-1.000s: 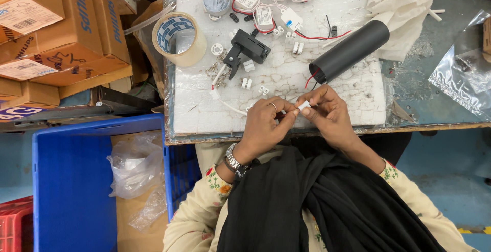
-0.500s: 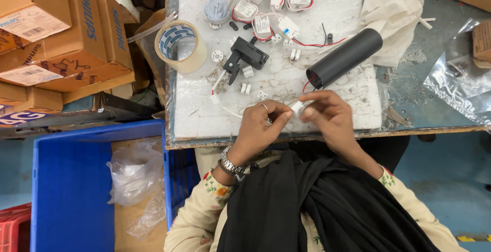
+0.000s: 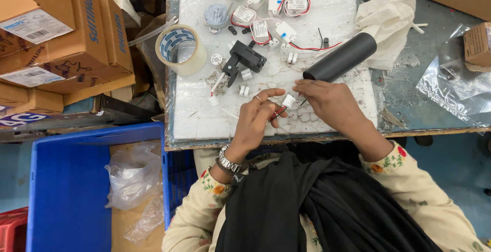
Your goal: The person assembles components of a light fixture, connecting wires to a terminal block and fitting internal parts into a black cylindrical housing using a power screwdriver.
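My left hand [image 3: 257, 119] pinches thin red and black wires [image 3: 279, 112] near the front of a white foam work mat [image 3: 194, 114]. My right hand [image 3: 330, 104] holds a small white connector block [image 3: 289, 100] at the wire ends, fingertips of both hands nearly touching. The wires run up to a black cylindrical tube housing [image 3: 339, 58] lying slanted just beyond my right hand. A black bracket part [image 3: 242, 60] and loose white connectors [image 3: 244, 90] lie left of the hands.
A roll of clear tape [image 3: 180, 49] sits at the mat's left edge. Several small white driver modules with red wires [image 3: 266, 6] lie at the back. A white cloth [image 3: 389, 17], a plastic bag [image 3: 455, 91], brown cartons [image 3: 51, 32] and a blue crate [image 3: 66, 190] surround the bench.
The view has shifted slightly. My hands stay together over the mat's front; the white connector now sits at my right fingertips with my left hand's fingers spread more.
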